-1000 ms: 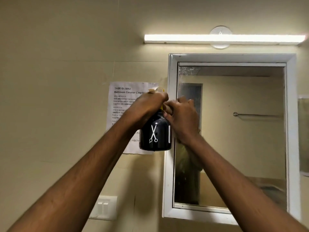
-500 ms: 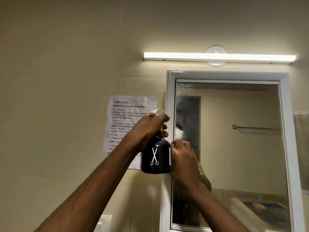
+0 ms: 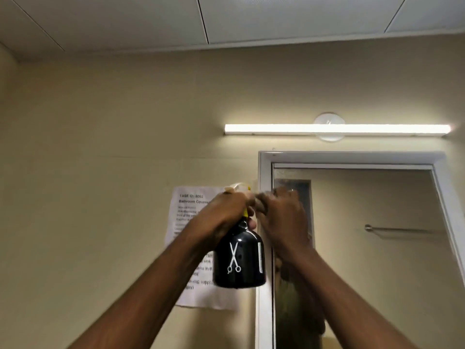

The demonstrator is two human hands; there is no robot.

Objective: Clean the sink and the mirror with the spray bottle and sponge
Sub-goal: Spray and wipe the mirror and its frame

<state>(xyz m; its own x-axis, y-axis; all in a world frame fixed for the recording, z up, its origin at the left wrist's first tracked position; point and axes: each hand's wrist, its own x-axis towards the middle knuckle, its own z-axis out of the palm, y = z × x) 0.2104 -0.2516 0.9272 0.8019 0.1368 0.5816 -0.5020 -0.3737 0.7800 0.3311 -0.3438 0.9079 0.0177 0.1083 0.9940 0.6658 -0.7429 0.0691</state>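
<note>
My left hand (image 3: 227, 212) is closed around the neck and trigger of a black spray bottle (image 3: 239, 263) with a white scissors mark and a pale yellow spray head (image 3: 237, 187). The bottle hangs upright in front of the wall, just left of the mirror's white frame (image 3: 264, 177). My right hand (image 3: 285, 217) presses on the upper left of the mirror glass (image 3: 377, 260), its fingers curled over a small dull-coloured sponge (image 3: 261, 205) that is mostly hidden and blurred. Fine droplets speckle the glass near its top left corner. The sink is out of view.
A printed task sheet (image 3: 193, 248) is taped to the beige wall behind the bottle. A lit tube light (image 3: 337, 128) runs above the mirror. The mirror reflects a towel rail (image 3: 402, 229) and a wall. Ceiling panels fill the top.
The view has tilted upward, bringing the ceiling in. My right hand rose from beside the bottle's body to the mirror's upper left, level with the spray head. The left hand keeps the bottle.
</note>
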